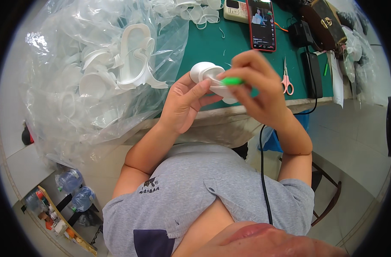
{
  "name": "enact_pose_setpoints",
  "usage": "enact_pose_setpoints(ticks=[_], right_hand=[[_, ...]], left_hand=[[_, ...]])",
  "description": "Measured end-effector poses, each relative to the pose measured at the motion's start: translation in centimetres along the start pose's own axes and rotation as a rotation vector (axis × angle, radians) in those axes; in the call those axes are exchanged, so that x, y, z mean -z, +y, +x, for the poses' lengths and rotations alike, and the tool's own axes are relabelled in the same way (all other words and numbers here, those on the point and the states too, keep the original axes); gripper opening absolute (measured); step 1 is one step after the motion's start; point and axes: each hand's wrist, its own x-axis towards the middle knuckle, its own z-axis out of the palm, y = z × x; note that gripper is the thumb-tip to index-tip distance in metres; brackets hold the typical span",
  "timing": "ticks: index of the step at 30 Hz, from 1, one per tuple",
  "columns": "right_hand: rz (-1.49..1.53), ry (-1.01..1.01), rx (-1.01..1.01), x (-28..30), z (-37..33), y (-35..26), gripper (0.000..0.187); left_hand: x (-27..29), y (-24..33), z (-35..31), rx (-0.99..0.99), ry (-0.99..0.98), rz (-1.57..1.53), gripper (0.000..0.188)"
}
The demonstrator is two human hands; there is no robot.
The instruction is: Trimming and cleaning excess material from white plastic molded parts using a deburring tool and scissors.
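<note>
My left hand grips a white rounded plastic part above the table's near edge, with the thumb on its near side. The part has a hollow, ring-like opening facing to the right. In my right hand, slightly blurred, is a small green-handled tool. Its tip reaches to the rim of the opening, close to my left thumb. The kind of tip is too small to make out. Part of the white piece lies hidden behind my right fingers.
A clear plastic bag of white plastic parts fills the left of the green table mat. Toward the back right are a phone, pink-handled scissors and a black power strip. A black cable hangs before me.
</note>
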Motion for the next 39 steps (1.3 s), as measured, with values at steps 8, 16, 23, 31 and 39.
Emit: enact_pose_setpoints(ticks=[8, 16, 23, 31, 39], right_hand=[[0.675, 0.291, -0.363, 0.5, -1.8, -0.4, 0.020], [0.252, 0.132, -0.062, -1.1, -2.0, -0.1, 0.012], [0.000, 0.125, 0.050, -1.1, -1.7, -0.3, 0.016], [-0.089, 0.190, 0.187, -1.2, -2.1, 2.1, 0.013], [0.273, 0.943, -0.154, 3.3, -0.8, 5.7, 0.022]], left_hand=[[-0.1, -0.3, -0.4, -0.147, -0.015, 0.045, 0.032], [-0.1, -0.7, -0.7, -0.294, 0.015, 0.157, 0.028], [-0.4, -0.4, -0.7, -0.283, 0.022, 0.180, 0.029], [-0.2, -0.1, -1.1, -0.267, 0.045, 0.289, 0.032], [1.7, -0.2, -2.0, -0.208, -0.111, 0.270, 0.028]])
